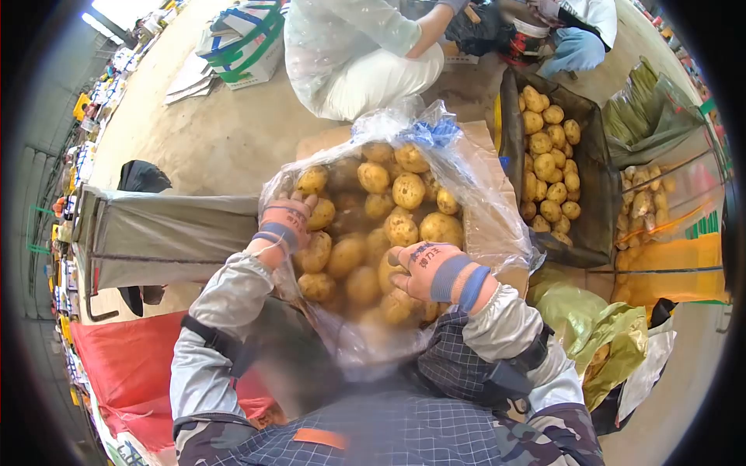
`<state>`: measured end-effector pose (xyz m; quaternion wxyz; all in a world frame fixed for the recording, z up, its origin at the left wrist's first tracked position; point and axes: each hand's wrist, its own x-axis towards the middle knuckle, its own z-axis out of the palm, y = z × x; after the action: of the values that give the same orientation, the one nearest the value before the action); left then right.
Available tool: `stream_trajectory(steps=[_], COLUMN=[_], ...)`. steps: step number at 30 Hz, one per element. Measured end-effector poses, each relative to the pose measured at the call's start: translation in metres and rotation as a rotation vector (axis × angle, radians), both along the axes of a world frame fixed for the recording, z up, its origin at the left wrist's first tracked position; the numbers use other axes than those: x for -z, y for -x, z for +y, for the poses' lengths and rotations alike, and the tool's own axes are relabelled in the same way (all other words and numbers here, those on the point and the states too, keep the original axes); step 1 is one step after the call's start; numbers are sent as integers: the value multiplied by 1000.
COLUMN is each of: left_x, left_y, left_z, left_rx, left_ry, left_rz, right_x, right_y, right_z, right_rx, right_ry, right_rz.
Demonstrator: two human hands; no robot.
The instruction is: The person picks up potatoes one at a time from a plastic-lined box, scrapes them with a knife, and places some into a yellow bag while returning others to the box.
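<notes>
In front of me a box lined with clear plastic (346,351) holds a heap of yellow potatoes (400,231). My left hand (286,221), in an orange and blue-grey glove, rests at the box's left edge. Its fingers are stretched out over the plastic, beside a potato (320,213). My right hand (437,272), in a matching glove, reaches over the heap from the right. Thumb and fingers are bent around a potato (388,272), whose lower part is hidden among the others. Blur covers the nearest potatoes.
A black-lined crate (594,155) of potatoes stands at right, with bagged potatoes (643,203) beyond it. A grey-covered frame (171,233) and red sheet (128,365) lie left. One person (350,54) squats ahead; another (587,35) is farther right. Yellow-green plastic (579,318) lies near right.
</notes>
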<state>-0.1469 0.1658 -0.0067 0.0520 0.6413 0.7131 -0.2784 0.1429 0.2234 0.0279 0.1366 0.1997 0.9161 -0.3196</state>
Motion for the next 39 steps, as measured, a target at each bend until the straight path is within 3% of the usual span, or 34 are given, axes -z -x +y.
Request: stream_trajectory(steps=[4,7,11,14,16,17,18,20,23,27,30,32,33,34,39], left_x=[13,3,-10,-50,-64,-53,-43,-8,11,-1,-26,-24,-20,-13,15], left_y=[16,22,15,-17,-43,-54,-69,-104,-136,-137,-107,-77,-65,-55,-50], left_z=[16,11,-8,-22,-33,-43,-50,-66,-74,-76,-73,-66,-63,-58,-31], left_rx=[-119,-234,-228,-170,-114,-50,-161,-319,-330,-251,-141,78,30,-96,-103], left_ry=[138,69,-124,-286,-366,-438,-387,-227,-356,-189,25,-199,-353,-327,136], left_rz=[-115,-271,-362,-572,-823,-897,-1134,-1259,-1193,-1236,-1190,-762,-644,-512,-311], right_x=[7,21,22,23,18,15,16,19,17,13,-15,6,15,18,46], right_y=[3,1,3,9,12,12,11,9,8,9,21,17,13,9,11], right_z=[9,13,23,28,23,21,20,20,17,12,11,14,16,17,24], right_rx=[107,185,463,570,521,495,470,420,359,214,232,228,227,232,322], right_ry=[107,70,75,234,206,190,196,211,90,-42,-25,-54,-68,-61,-23], right_rz=[-33,89,242,493,676,769,736,672,327,47,-282,-279,-286,-265,-239])
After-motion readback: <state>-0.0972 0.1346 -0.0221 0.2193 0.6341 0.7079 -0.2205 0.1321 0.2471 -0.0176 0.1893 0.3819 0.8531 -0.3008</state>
